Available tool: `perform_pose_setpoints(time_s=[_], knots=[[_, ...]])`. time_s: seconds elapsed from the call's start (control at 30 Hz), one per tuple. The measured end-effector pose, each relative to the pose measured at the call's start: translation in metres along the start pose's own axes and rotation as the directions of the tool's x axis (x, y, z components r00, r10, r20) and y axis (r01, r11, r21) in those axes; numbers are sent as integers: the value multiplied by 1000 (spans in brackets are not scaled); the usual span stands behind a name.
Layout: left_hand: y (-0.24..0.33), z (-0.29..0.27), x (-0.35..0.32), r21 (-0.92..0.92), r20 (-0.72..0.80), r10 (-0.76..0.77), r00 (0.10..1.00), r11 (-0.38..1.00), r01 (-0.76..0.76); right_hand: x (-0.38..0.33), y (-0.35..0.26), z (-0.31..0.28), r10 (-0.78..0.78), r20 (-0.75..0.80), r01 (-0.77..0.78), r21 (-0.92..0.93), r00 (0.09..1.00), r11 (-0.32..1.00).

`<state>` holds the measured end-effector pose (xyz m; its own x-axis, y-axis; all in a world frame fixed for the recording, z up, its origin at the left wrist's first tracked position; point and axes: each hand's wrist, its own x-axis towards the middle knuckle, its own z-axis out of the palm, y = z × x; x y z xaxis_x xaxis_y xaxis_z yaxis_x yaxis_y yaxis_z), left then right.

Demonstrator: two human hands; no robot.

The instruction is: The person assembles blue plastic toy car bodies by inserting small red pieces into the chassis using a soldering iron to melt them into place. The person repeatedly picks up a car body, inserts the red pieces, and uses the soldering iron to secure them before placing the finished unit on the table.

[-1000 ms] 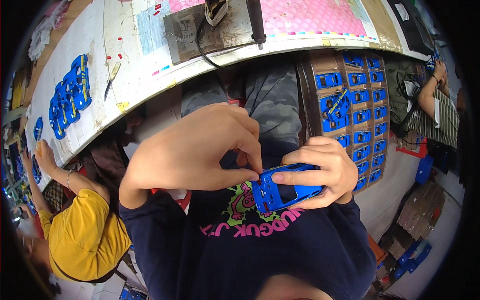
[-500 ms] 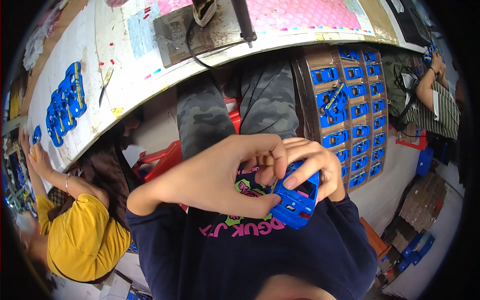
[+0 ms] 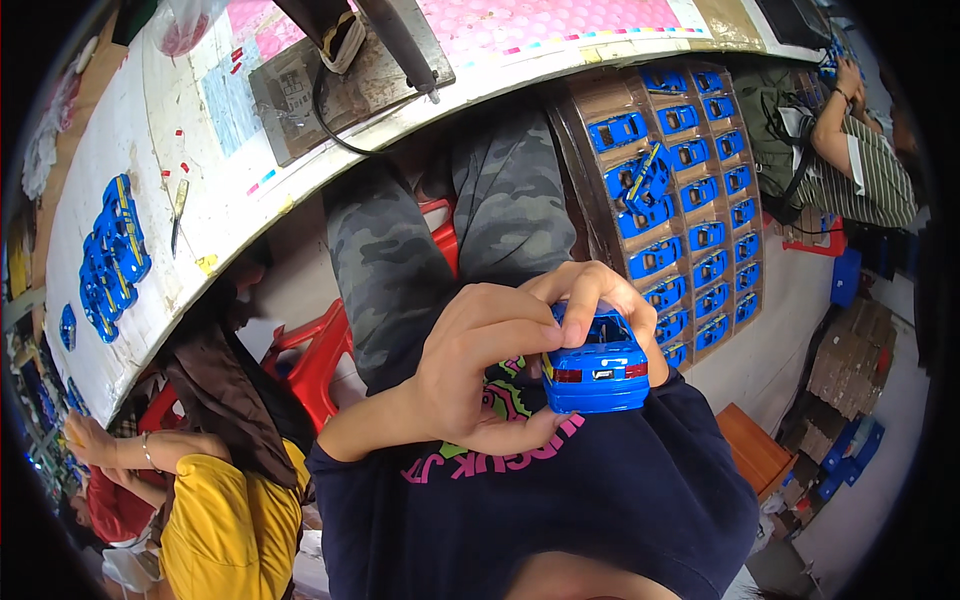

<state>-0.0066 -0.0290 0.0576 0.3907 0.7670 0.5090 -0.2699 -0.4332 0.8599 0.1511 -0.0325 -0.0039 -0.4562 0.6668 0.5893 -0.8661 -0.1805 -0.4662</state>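
Note:
In front of my chest I hold a glossy blue toy car body (image 3: 597,392), its rear end with red tail lights turned toward me and its windows unglazed. My right hand (image 3: 612,292) wraps around its far and right side, with a finger or thumb resting on the roof. My left hand (image 3: 470,365) is closed at the car's left side, its bent fingers at the roof edge and its thumb near the lower rear corner. Parts of both hands' fingers are hidden behind the car.
Right of my knees, a brown divided tray (image 3: 640,165) holds rows of blue car bodies. More car bodies (image 3: 115,255) and a thin knife-like tool (image 3: 180,215) lie on the white table (image 3: 210,190). Metal equipment (image 3: 350,80) stands ahead. A co-worker in yellow (image 3: 230,510) sits at left, beside a red stool (image 3: 315,365).
The car body has been tilted so its rear now faces me. My left hand's fingers have come up against the roof edge. The whole view has shifted, and the co-worker in yellow appears lower.

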Motion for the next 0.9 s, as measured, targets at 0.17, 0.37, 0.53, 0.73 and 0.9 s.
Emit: perform_pose_setpoints(time_s=[0.17,0.37,0.53,0.73,0.9], knots=[[-1,1,1,82,15,92,996,992,-93,1,-4,1,18,-9,-18,-47,1000,999],[-5,3,3,328,48,367,929,873,-362,4,-4,-5,19,68,-16,-47,998,999],[-4,2,3,342,92,372,924,859,-381,4,-7,-7,41,114,-32,-81,993,996],[-9,-3,4,329,123,356,926,866,-376,1,-8,-8,119,40,-117,-28,992,993],[-27,-10,-8,242,-4,23,1000,970,-22,-13,-21,12,438,-456,-346,274,775,898]])
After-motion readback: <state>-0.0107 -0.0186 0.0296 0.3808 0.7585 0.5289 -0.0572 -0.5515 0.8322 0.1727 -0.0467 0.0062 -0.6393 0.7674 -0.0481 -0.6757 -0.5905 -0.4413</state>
